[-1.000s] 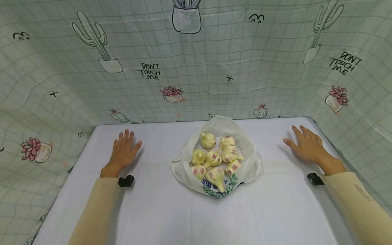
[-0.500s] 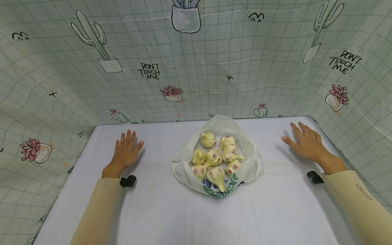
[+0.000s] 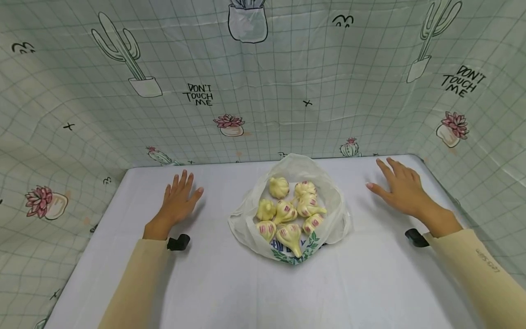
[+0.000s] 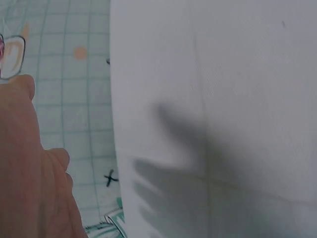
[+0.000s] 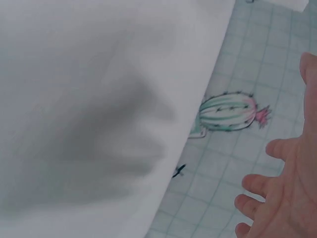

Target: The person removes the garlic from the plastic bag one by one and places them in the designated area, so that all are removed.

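Note:
A white, thin plastic bag (image 3: 242,224) with green leaf print sits in the middle of the table, its mouth spread wide. Several garlic bulbs (image 3: 285,212), cream with purple streaks, lie in it. To the bag's left, my left hand (image 3: 177,204) is over the table with fingers extended and apart, holding nothing. My right hand (image 3: 404,192) is on the bag's right, fingers likewise spread and holding nothing. Each wrist view shows a hand's shadow on the white surface, with part of the left hand (image 4: 22,168) and the right palm (image 5: 292,193) at the edge.
A white cloth covers the table (image 3: 255,292). Behind it and at both sides hangs a gridded curtain (image 3: 267,82) printed with cacti and lettering. A black wrist camera (image 3: 178,242) is on the left wrist, and another black camera (image 3: 417,237) on the right.
Both hands have moved inward toward the bag, the left one rightward and the right one leftward and slightly farther from me. The bag and garlic stay put.

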Available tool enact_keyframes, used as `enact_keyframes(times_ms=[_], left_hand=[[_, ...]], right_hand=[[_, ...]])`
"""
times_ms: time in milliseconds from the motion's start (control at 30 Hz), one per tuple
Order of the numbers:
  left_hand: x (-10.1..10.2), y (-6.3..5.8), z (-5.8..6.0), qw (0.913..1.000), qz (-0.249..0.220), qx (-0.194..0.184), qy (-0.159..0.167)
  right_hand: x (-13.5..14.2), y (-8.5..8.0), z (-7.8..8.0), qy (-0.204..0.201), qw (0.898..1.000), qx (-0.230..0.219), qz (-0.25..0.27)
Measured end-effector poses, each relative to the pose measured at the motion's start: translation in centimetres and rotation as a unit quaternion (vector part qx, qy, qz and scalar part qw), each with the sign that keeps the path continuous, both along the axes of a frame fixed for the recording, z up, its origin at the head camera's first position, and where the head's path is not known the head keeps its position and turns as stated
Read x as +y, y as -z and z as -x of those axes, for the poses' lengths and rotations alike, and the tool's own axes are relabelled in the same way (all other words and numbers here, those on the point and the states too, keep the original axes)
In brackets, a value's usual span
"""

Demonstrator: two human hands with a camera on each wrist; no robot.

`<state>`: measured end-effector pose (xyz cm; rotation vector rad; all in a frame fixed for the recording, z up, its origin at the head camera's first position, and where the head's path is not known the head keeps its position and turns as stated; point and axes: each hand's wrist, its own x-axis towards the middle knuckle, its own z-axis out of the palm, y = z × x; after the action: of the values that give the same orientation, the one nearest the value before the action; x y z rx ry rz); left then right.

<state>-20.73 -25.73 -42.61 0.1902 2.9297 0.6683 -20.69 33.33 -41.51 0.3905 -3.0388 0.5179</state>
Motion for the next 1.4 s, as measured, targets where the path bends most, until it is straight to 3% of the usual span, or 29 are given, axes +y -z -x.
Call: enact_keyframes(times_ms=[133, 400, 767, 1033, 1400], left_hand=[[1.5, -0.7, -0.1, 0.9998, -0.003, 0.006, 0.017], [4.2, -2.1, -0.8, 0.9967, -0.056, 0.027, 0.052], [6.5, -3.0, -1.3, 0.993, -0.081, 0.006, 0.085], [8.0, -3.3, -1.9, 0.9832, -0.143, -0.003, 0.114], [10.1, -4.3, -2.9, 0.9782, -0.174, -0.021, 0.111]], right_hand=[[-1.6, -0.8, -0.5, -0.019, 1.0, 0.017, -0.008], [-4.5, -2.1, -1.8, -0.062, 0.996, 0.059, -0.018], [-8.1, -3.0, -3.6, -0.131, 0.987, 0.093, -0.021], [-10.7, -3.2, -5.0, -0.165, 0.981, 0.094, -0.027], [-13.0, -2.5, -5.4, -0.2, 0.971, 0.124, -0.041]])
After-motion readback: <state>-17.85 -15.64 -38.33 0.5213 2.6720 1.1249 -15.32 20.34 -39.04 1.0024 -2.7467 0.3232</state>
